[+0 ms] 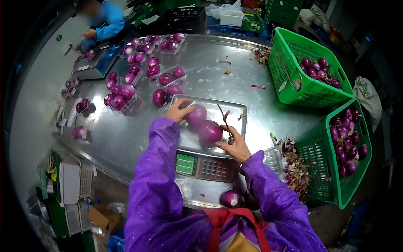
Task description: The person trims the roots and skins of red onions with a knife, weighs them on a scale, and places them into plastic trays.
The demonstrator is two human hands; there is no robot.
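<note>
The left hand (pixel 180 111) and right hand (pixel 236 145) are gripping two round purple onions (pixel 210 132) over a metal-topped scale (pixel 188 141). The right is also clutching a thin, dark tool (pixel 225 122).

Nothing can be read for sure: digits on the display (pixel 185 164) of the scale (pixel 198 166) and marks on the keypad (pixel 214 169) beside it are too blurred, as is the round sign (pixel 58 38) well apart from the scale.

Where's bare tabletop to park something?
Widest: steel between packed onions and upper green crate, beyond the scale, bar scattered peel scraps. Smaller: between left sleeve and lower-left pack. Crowded: right of the scale, with peel heap and clear tray.
</note>
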